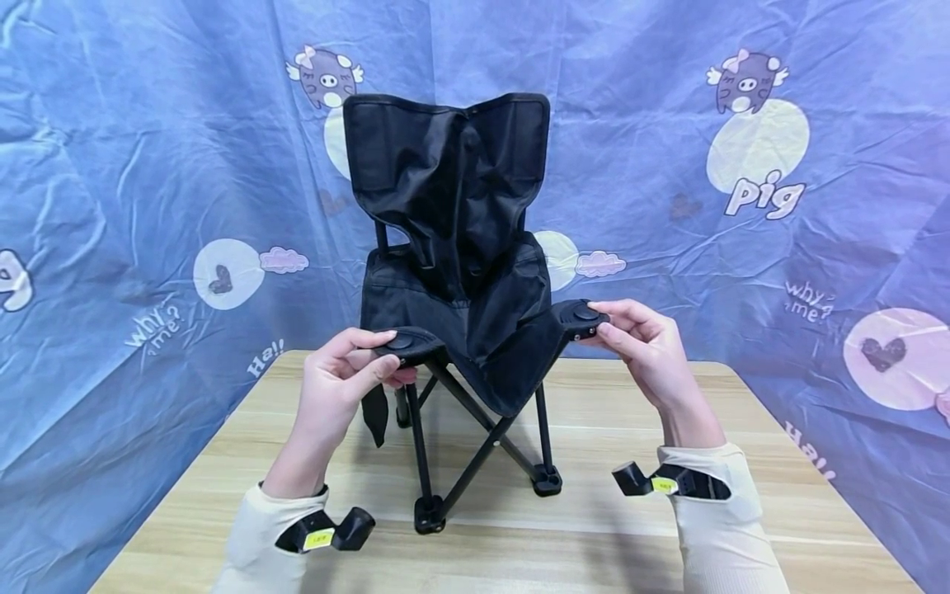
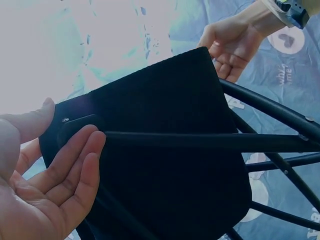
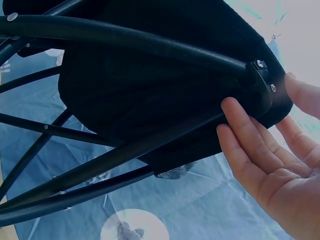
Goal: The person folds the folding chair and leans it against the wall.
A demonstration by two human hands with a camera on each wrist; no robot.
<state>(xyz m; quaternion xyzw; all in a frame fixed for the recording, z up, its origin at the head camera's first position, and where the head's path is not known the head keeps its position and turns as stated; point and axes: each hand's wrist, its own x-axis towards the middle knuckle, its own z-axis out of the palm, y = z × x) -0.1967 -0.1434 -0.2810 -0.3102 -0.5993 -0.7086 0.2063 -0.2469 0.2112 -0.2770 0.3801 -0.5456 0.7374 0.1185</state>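
Left hand (image 1: 343,375), at lower centre-left of the head view, pinches the front left corner of a small black folding chair (image 1: 456,272), thumb on top of the round plastic cap and fingers curled beneath it. Right hand (image 1: 640,340), at centre-right, grips the opposite front corner the same way, thumb above and fingers below the cap. Between the two hands the black fabric seat sags in a loose fold. The chair stands in the middle of the frame on a light wooden table (image 1: 779,511), its thin black crossed legs ending in small feet that rest on the tabletop. Its crumpled fabric backrest rises toward the upper centre. Both forearms wear cream sleeves (image 1: 723,503), each with a black wrist-mounted camera (image 1: 326,532). Behind and to both sides hangs a wrinkled blue cloth backdrop (image 1: 148,165) printed with cartoon pigs, hearts, clouds and the word "pig".
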